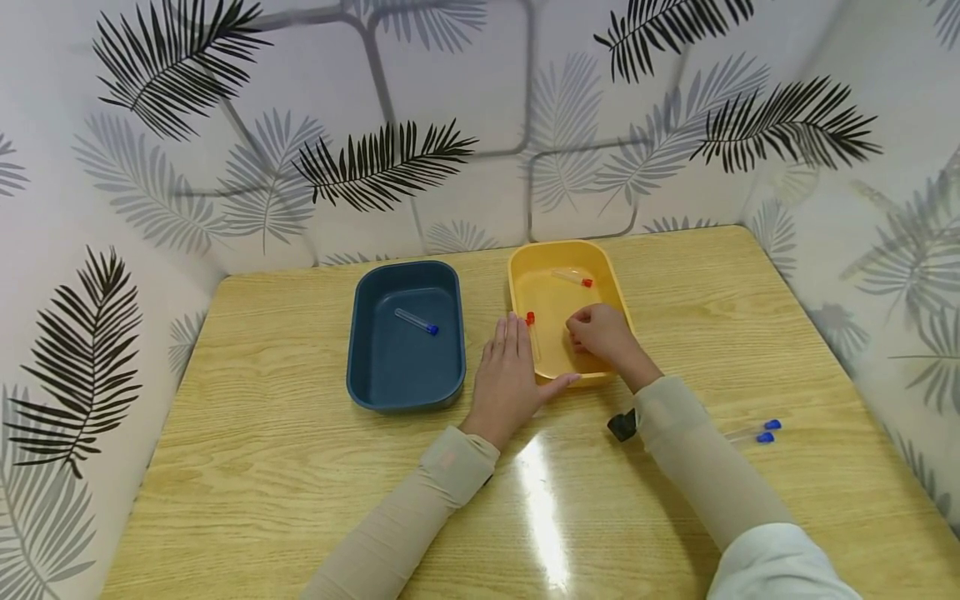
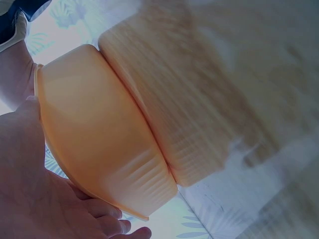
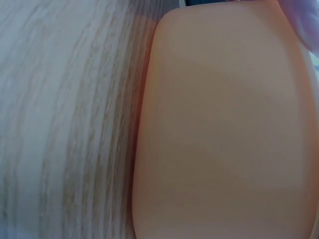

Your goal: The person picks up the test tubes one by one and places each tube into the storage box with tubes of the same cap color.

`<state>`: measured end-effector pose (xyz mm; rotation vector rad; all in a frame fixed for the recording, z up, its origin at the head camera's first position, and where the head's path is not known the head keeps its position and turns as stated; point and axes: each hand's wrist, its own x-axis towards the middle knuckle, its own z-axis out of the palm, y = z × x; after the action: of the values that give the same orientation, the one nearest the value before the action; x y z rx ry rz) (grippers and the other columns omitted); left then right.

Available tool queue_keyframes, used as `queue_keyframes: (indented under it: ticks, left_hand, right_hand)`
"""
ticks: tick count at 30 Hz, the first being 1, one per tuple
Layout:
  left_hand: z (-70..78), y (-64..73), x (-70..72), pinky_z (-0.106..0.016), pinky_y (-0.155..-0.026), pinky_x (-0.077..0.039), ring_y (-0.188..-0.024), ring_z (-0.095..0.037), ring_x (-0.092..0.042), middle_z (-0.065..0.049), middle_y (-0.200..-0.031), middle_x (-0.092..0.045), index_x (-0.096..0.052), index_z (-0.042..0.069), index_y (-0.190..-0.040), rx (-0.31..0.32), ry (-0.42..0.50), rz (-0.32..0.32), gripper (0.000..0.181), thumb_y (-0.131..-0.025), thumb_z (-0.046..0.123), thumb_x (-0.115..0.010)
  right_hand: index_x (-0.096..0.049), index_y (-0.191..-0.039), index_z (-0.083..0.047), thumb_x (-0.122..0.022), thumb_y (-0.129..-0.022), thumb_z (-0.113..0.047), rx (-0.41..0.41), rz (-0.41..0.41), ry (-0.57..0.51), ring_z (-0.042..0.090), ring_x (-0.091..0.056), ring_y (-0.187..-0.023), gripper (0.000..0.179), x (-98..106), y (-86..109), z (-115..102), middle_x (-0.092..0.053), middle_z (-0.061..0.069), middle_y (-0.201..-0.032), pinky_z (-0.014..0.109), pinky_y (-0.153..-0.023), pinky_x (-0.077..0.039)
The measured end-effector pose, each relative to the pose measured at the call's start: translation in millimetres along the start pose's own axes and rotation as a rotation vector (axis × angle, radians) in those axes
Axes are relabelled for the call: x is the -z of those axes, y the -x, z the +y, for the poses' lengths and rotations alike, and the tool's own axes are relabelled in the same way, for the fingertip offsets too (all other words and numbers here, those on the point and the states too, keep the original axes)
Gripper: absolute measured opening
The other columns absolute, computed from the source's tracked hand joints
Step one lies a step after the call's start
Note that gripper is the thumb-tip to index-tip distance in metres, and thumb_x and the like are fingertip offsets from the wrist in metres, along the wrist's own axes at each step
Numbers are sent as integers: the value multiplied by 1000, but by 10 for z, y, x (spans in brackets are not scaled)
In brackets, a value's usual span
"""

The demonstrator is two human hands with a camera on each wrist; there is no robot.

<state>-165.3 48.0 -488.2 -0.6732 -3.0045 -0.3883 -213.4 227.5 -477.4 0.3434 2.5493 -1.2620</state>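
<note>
My left hand [image 1: 506, 383] lies along the left front corner of the yellow tray [image 1: 622, 312], fingers straight and thumb spread along the front rim. In the left wrist view, its fingers [image 2: 102, 206] touch the tray's rim. My right hand [image 1: 603, 335] is over the tray's right side with its fingers curled; I cannot tell whether they hold something, as the hand hides what is under it. Inside the tray, a red-capped test tube [image 1: 573, 277] lies near the back, and another red-capped tube [image 1: 532, 327] lies by the left wall.
A dark blue tray [image 1: 405, 398] stands to the left, holding a blue-capped tube [image 1: 415, 322]. Two blue-capped tubes [image 1: 765, 437] lie on the wooden table [image 1: 285, 467] at the right, partly behind my right sleeve. Leaf-patterned cloth [image 1: 450, 100] rises behind the table.
</note>
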Motion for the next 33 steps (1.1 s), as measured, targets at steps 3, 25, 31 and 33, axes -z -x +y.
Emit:
queue_keyframes:
  ticks: [3, 25, 31, 33]
  left_hand:
    - [2, 4, -13, -42, -110, -21, -140, -28, -11, -16, -152, -15, -16, -2, -147, -5, -1, 6, 114, -74, 86, -22]
    - [16, -3, -87, -43, -109, -22, -140, -28, -8, -17, -152, -14, -15, -2, -147, -11, 25, 22, 114, -74, 85, -25]
    - [18, 1, -77, -43, -109, -21, -140, -29, -7, -17, -153, -13, -14, -2, -147, -10, 15, 19, 114, -74, 85, -24]
    - [16, 2, -72, -43, -109, -21, -140, -28, -6, -17, -153, -13, -14, -2, -147, -10, 5, 18, 114, -75, 85, -23]
  right_hand:
    - [-64, -105, 0, -49, -94, -21, 31, 29, 9, 21, -59, -73, 28, -6, 4, 16, -61, 11, -84, 27, -67, -53]
    - [-64, -108, 0, -54, -96, -22, 481, 223, -143, 21, -64, -74, 27, -49, 92, 98, -66, 14, -89, 26, -67, -54]
    - [-67, -105, -6, -54, -95, -20, 588, 316, -184, 23, -62, -70, 21, -46, 130, 98, -65, 13, -84, 22, -63, -52]
    - [-67, -105, -6, -54, -95, -21, 625, 351, -199, 22, -61, -68, 22, -45, 146, 97, -65, 14, -83, 20, -61, -51]
